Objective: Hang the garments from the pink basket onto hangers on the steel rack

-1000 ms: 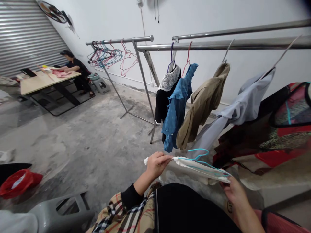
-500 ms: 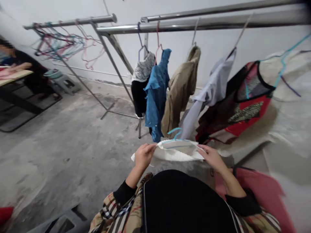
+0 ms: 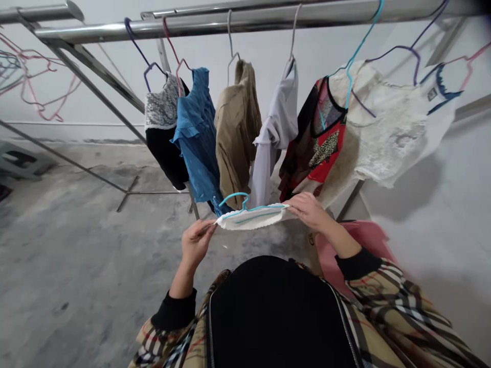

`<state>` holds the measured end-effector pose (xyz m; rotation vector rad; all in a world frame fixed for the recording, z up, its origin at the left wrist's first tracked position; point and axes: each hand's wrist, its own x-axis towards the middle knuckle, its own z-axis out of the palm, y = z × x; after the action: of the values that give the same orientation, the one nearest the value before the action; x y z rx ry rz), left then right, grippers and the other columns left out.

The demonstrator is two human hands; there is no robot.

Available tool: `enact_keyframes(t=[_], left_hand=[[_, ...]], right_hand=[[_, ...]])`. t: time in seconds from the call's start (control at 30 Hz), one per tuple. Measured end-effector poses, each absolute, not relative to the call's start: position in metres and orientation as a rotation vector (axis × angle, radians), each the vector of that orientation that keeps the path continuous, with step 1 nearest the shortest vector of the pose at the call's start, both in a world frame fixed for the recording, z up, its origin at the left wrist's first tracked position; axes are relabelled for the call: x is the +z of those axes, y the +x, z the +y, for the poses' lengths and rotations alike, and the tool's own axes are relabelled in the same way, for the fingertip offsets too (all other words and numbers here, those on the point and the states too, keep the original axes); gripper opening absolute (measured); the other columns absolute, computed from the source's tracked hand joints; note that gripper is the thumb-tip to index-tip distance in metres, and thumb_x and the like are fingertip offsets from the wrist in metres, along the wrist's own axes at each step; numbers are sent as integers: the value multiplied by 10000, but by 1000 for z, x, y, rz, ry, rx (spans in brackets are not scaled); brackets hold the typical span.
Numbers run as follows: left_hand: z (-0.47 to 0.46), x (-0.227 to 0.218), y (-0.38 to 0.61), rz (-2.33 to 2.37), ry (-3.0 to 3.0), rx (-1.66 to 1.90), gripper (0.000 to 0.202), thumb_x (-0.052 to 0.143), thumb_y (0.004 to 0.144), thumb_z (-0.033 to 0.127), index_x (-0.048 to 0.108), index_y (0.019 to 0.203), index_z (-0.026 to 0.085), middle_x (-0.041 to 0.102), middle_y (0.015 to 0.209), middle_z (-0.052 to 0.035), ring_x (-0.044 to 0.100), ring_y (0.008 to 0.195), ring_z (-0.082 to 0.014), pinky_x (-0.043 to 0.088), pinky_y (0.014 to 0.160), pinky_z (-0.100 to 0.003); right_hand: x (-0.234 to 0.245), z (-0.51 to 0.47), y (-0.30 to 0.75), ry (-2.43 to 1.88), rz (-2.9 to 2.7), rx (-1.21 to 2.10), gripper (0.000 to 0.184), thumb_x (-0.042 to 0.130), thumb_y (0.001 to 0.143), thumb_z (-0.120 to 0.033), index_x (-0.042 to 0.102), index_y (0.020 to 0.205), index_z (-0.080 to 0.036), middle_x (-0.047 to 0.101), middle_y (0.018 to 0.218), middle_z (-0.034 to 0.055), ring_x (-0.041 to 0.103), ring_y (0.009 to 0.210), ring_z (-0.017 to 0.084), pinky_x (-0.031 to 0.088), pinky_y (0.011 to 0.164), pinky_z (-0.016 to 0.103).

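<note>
A white garment [image 3: 251, 221] threaded on a light-blue hanger [image 3: 240, 204] is stretched level between my hands, just above my black-clad front. My left hand [image 3: 196, 244] pinches its left end, fingers closed. Over at the right end, my right hand [image 3: 310, 210] grips the cloth and the hanger. Directly behind them a steel rail [image 3: 238, 23] carries several hung garments: a black top with a lace collar [image 3: 163, 128], a blue shirt [image 3: 197, 138], a tan one [image 3: 236, 130], a pale grey one [image 3: 274, 138], a red and black one [image 3: 316, 143] and a white lace one [image 3: 391, 133].
A second steel rack at the far left holds bare coloured hangers [image 3: 34, 87]. A pink basket [image 3: 364, 245] sits by my right forearm. The rack's slanted legs [image 3: 95, 71] cross the bare concrete floor [image 3: 76, 245]. A grey stool [image 3: 19, 161] stands by the white wall.
My view has swung right, dropping the person at the table out of sight. Both hands have lifted the white garment and hanger closer to the hung clothes.
</note>
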<state>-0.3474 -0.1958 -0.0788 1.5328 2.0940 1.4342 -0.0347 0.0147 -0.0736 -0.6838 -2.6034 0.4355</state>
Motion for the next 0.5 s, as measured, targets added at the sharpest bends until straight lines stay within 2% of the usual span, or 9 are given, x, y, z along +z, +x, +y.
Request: enact_keyframes(t=[0.07,0.17,0.33,0.5], left_hand=[[-194,-75,-345,2079,1511,1434,222,636,829,382,755,888,203,669,691,-7,568,615,-113,444,592,-211],[-192,-72,-340,2053,1465,1448,211,640,829,362,754,895,198,677,704,-2,568,616,-105,439,594,-205],[-190,-71,-332,2011,1474,1426,234,634,827,382,760,887,193,691,715,-14,567,624,-112,447,590,-216],[-185,-68,-335,1915,1585,1373,239,628,838,389,760,898,200,699,729,-27,599,658,-129,469,621,-232]], right_hand=[[-67,10,-34,-617,-2616,511,379,351,995,-403,673,1091,-226,694,881,64,591,828,185,421,819,348],[-59,3,-32,-591,-2578,562,402,326,1002,-397,652,1145,-209,686,871,63,581,797,178,439,756,310],[-51,-5,-27,-653,-2538,584,379,351,997,-388,644,1170,-221,699,968,62,611,885,186,451,822,321],[-40,-3,-26,-613,-2464,868,398,346,994,-418,671,1039,-192,682,933,61,620,893,175,471,802,297]])
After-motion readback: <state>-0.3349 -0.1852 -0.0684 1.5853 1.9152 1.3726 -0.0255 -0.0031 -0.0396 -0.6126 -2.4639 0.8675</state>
